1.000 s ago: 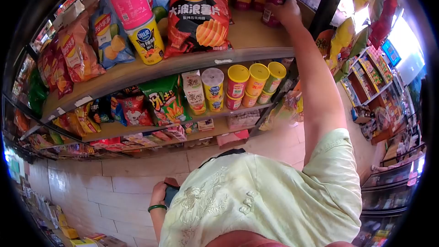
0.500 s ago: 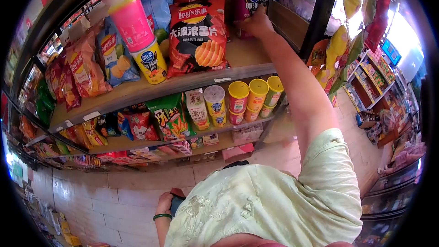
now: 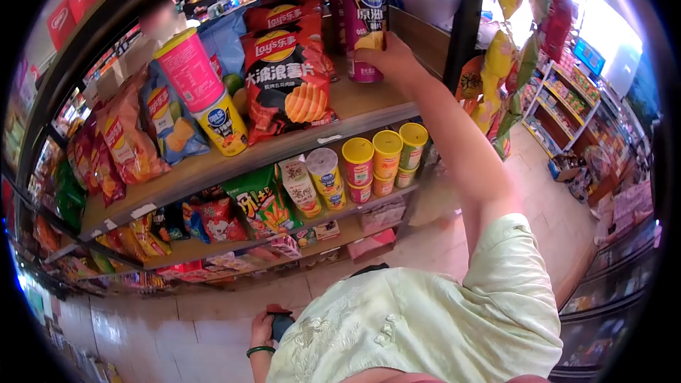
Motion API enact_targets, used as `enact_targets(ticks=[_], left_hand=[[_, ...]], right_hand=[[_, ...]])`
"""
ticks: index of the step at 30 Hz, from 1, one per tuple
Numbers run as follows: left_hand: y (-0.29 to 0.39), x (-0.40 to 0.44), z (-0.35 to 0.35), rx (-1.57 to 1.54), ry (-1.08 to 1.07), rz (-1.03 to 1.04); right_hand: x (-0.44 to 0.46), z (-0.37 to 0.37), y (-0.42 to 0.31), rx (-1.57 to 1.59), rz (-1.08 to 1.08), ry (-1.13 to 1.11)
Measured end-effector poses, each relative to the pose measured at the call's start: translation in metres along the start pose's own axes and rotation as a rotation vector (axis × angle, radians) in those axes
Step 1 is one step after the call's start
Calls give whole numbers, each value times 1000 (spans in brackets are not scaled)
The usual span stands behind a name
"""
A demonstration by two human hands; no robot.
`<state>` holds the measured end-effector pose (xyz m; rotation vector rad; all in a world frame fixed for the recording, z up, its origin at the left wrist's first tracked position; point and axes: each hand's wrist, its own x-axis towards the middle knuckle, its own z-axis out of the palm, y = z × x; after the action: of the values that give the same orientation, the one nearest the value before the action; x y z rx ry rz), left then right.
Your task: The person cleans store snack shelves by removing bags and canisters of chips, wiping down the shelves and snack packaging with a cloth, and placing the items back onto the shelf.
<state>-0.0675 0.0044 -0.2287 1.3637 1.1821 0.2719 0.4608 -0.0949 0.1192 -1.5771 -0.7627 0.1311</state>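
My right hand (image 3: 386,57) is wrapped round the lower part of a tall purple chip can (image 3: 363,10), which stands upright on the upper shelf (image 3: 362,103). Beside it on the left is a large red and black chip bag (image 3: 287,85). Further left, a pink can (image 3: 189,71) sits on a yellow can (image 3: 221,124). Low by my body, my left hand (image 3: 262,328), with a green bangle at the wrist, is closed on a dark object (image 3: 281,324) that I cannot make out.
The lower shelf (image 3: 340,211) holds yellow-lidded cans (image 3: 386,156), a green snack bag (image 3: 259,202) and other packets. Snack bags (image 3: 496,64) hang beside the black shelf post (image 3: 464,35) on the right. People are partly visible behind the shelf.
My right hand has moved left along the upper shelf, and the purple cans there now stand further left and lined up. The view has shifted. My left hand keeps its hold low down.
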Motion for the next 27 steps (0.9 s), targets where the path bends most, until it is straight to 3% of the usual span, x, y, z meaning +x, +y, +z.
enact_targets(ticks=[4,8,9,11,12,13,15,19,21,23,25,27], left_hand=[[-23,24,-5,-48,-26,-4],[-38,46,6,-161,-82,-108],[-37,48,12,-161,-91,-113],[-31,47,21,66,-118,99],[-7,30,30,288,-62,190],[2,31,34,303,-53,192],[6,22,40,632,30,429],[93,-61,77,946,209,379],[121,-87,99,900,376,303],[113,-90,115,863,429,371],[87,-70,121,664,370,714],[76,-53,141,228,186,620]], right_hand=[[-64,-4,-20,165,2,-32],[-146,-9,-11,494,182,-363],[-170,-4,-10,505,188,-292],[-197,-6,13,673,228,-470],[-211,-6,11,748,276,-497],[-222,-8,8,829,323,-528],[-235,-20,17,841,320,-516],[-250,-60,31,726,237,-413],[-258,-89,43,678,175,-422],[-274,-117,62,509,151,-354],[-289,-148,77,481,130,-384],[-304,-167,108,329,31,-309]])
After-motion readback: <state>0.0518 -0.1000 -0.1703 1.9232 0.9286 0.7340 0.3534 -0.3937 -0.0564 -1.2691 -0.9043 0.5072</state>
